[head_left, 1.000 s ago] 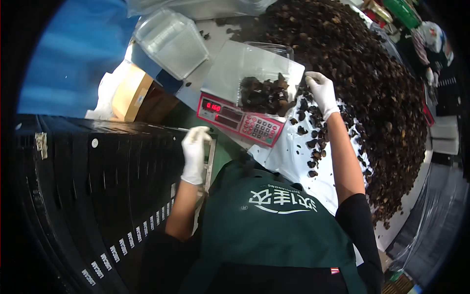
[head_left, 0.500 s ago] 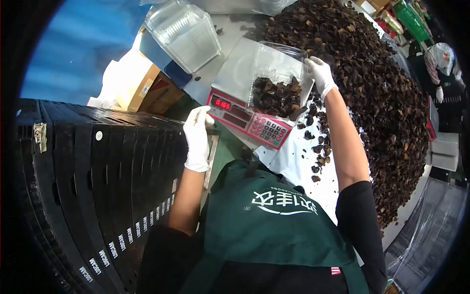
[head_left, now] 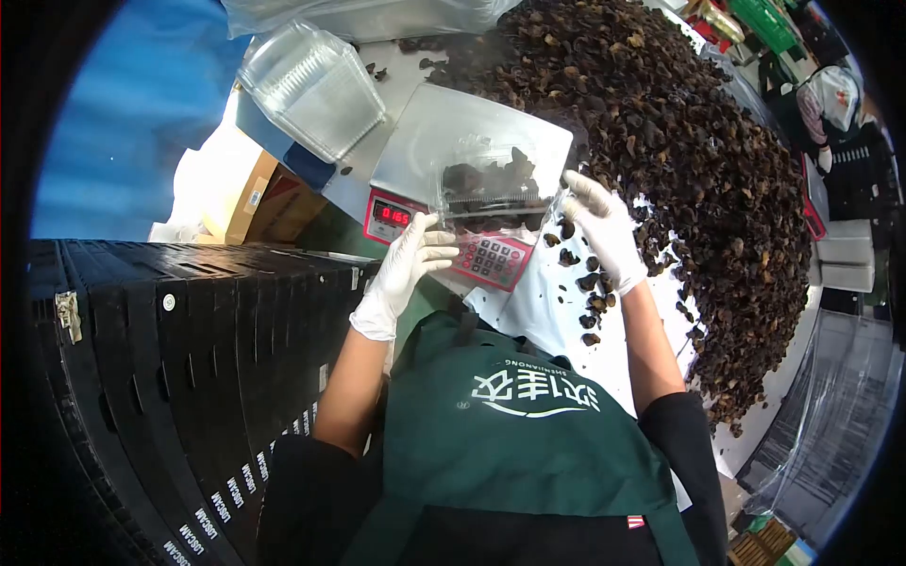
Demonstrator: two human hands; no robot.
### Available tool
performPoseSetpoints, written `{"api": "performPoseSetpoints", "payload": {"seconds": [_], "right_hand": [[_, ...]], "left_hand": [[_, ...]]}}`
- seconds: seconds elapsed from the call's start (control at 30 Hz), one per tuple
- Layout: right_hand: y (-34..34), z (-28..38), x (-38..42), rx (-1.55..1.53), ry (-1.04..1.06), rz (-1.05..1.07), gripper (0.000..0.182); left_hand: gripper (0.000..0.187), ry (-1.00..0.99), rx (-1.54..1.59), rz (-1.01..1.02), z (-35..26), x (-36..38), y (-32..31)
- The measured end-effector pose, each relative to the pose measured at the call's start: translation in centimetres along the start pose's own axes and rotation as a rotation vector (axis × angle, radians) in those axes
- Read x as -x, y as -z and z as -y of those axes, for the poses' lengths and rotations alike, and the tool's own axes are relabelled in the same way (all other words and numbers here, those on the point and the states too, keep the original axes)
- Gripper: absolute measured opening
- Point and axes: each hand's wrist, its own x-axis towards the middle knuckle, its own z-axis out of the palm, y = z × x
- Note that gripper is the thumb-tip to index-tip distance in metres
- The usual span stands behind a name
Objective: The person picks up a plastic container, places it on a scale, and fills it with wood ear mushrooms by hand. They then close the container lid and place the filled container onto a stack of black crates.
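Observation:
A clear plastic box (head_left: 547, 209) with dark, dried wood-ear-like pieces (head_left: 514, 172) inside is between my gloved hands, over the front of the scale. My left hand (head_left: 408, 269) has its fingers at the box's front left corner. On the box's right side, my right hand (head_left: 604, 231) grips the edge with thumb and fingers. The red-fronted scale (head_left: 401, 156) has a bare metal platform behind the box, and its display (head_left: 394, 216) reads 0.165. The clear plastic blurs where its lid and walls meet.
A large heap of dried dark pieces (head_left: 698, 189) covers the table on the right. Nested clear boxes (head_left: 316, 90) stand at the back left, near a cardboard box (head_left: 247, 193). Black crates (head_left: 208, 330) line my left side. Another person (head_left: 821, 108) is at the far right.
The box has come off the platform's right side toward me, and its clear top now lies over the pieces. My left hand has moved right to the box; my right hand has come lower and nearer.

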Motion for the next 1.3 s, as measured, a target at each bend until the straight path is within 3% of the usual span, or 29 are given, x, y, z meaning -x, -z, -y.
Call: {"api": "performPoseSetpoints", "payload": {"seconds": [0.03,0.07,0.1,0.17,0.27,0.83,1.3], "right_hand": [[-0.8,-0.7,0.7,0.160,0.112,-0.087,0.050],[-0.7,-0.9,1.6,0.057,-0.155,-0.067,0.048],[-1.0,-1.3,1.7,0.041,-0.224,-0.061,0.044],[-1.2,-3.6,1.3,-0.098,-0.316,-0.009,0.029],[-1.5,-3.9,0.8,-0.208,-0.367,-0.007,0.021],[-2.9,-4.1,-0.2,-0.367,-0.360,-0.113,0.014],[-1.8,-5.6,-0.4,-0.497,-0.404,0.033,0.017]], "left_hand": [[0.050,0.015,0.024,0.013,0.1,-0.2,0.0],[0.050,0.018,0.022,0.016,0.2,-0.3,-0.3],[0.047,-0.008,-0.092,-0.022,0.3,-0.5,-0.8],[0.036,-0.057,-0.206,-0.095,0.8,-1.2,-1.1],[0.029,-0.083,-0.167,-0.123,1.9,-2.1,-0.5],[0.025,-0.187,-0.062,-0.149,2.8,-3.4,0.1],[0.023,-0.129,-0.224,-0.162,2.5,-1.8,-0.7]]}}
